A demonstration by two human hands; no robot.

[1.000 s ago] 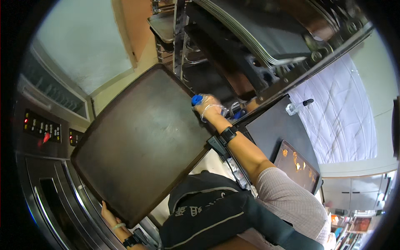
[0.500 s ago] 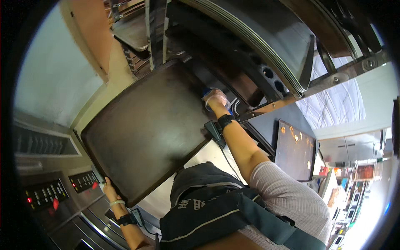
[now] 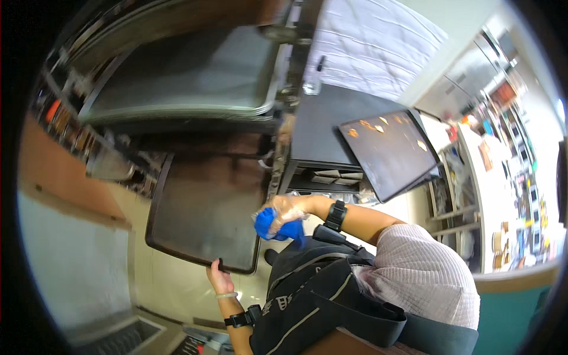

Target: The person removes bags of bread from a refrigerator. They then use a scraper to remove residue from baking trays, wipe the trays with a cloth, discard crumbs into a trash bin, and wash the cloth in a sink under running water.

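Observation:
A large dark baking tray (image 3: 201,207) lies level before me, its far end in among the shelves of a metal rack (image 3: 284,148). My left hand (image 3: 220,279) is closed on the tray's near edge, the thumb over the rim. In a clear plastic glove, my right hand (image 3: 287,212) grips a crumpled blue cloth (image 3: 273,226) beside the tray's right side. Some of its fingers are hidden by the cloth and blurred.
Above the held tray, the rack carries a stack of trays (image 3: 189,77). To the right, another baking tray (image 3: 390,154) with scattered crumbs rests partly on a dark counter (image 3: 322,130). A clear bottle (image 3: 313,83) stands at that counter's back. Shelving (image 3: 455,201) lies farther right.
My view has turned right, from the oven panels toward the rack. The held tray now has its far end in the rack. My right hand has come nearer, showing the blue cloth more fully.

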